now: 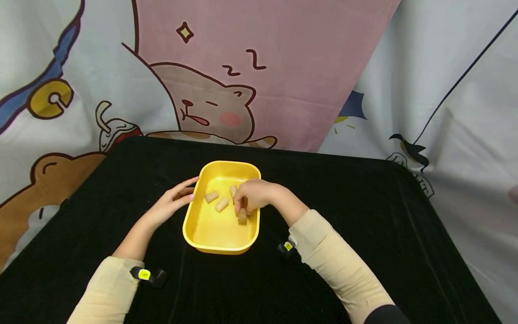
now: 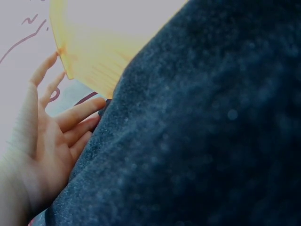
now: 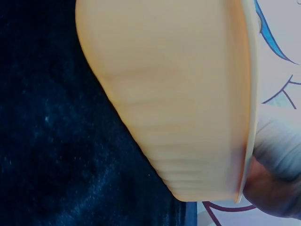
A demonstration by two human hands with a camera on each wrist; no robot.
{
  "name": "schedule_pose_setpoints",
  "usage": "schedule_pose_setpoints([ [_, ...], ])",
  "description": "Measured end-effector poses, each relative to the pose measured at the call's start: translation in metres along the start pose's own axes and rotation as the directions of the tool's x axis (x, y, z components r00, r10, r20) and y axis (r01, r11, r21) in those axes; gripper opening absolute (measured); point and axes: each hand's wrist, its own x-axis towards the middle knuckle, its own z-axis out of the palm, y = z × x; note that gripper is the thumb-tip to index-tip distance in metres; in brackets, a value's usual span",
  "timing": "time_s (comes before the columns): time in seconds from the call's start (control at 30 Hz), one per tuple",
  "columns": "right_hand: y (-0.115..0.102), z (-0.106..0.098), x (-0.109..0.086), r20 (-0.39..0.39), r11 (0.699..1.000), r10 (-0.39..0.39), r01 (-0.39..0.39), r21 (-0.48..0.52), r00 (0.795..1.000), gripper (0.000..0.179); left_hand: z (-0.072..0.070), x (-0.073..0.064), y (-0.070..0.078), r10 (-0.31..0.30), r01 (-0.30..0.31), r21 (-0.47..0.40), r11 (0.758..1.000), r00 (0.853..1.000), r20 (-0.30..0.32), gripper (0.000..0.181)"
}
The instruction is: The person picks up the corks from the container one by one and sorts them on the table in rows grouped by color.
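Note:
A yellow plastic tray [image 1: 218, 245] with raised walls stands on the dark cloth, holding several small tan cylinders that look like corks. My left hand [image 1: 169, 204] touches the tray's left side, fingers extended and spread along its wall. The right hand [image 1: 255, 194] reaches over the right rim into the tray. Its thumb and fingers point down and pinch a cork [image 1: 242, 216]. Beside it lie a cork [image 1: 221, 204], another cork [image 1: 211, 197] and one cork [image 1: 233, 191] partly behind the fingers. In the right wrist view the tray's outer wall [image 3: 174, 94] hides the fingertips.
Black cloth [image 1: 344, 216] covers the table all around the tray. Behind it hangs a curtain [image 1: 299, 67] printed with cartoon animals. Each sleeve has a small camera strapped near the wrist.

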Motion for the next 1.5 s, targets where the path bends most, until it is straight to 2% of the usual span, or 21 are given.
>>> schedule_pose_setpoints([
  [0.1, 0.002, 0.001, -0.001, -0.022, 0.997, -0.035, 0.037, 0.063, 0.999, 0.023, 0.0, 0.0, -0.001, 0.002, -0.002, 0.002, 1.0, 1.0, 0.0, 0.051],
  [0.27, 0.002, 0.001, -0.004, -0.063, 0.985, -0.051, 0.061, 0.159, 0.997, 0.018, 0.0, 0.0, -0.001, 0.007, -0.007, 0.007, 1.0, 1.0, -0.004, 0.052],
  [0.37, 0.003, 0.002, -0.005, -0.104, 0.98, -0.064, 0.082, 0.179, 0.993, 0.02, -0.001, 0.0, -0.001, 0.007, -0.007, 0.01, 1.0, 1.0, -0.008, 0.052],
  [0.73, -0.002, 0.0, -0.021, -0.298, 0.966, -0.074, 0.143, 0.215, 0.952, 0.017, 0.0, -0.001, -0.002, -0.011, 0.011, 0.012, 1.0, 1.0, -0.011, 0.052],
  [1.03, -0.001, 0.0, -0.043, -0.498, 0.96, -0.101, 0.216, 0.177, 0.861, 0.014, 0.0, 0.0, -0.002, 0.0, 0.0, -0.001, 1.0, 1.0, -0.007, 0.052],
  [1.27, -0.001, 0.0, -0.064, -0.611, 0.956, -0.078, 0.233, 0.179, 0.788, 0.016, 0.0, -0.001, -0.003, 0.017, -0.017, 0.005, 1.0, 1.0, -0.008, 0.052],
  [1.5, 0.001, 0.004, -0.082, -0.706, 0.97, -0.068, 0.212, 0.119, 0.705, 0.019, 0.002, -0.001, -0.001, 0.006, -0.006, 0.0, 1.0, 1.0, -0.008, 0.052],
])
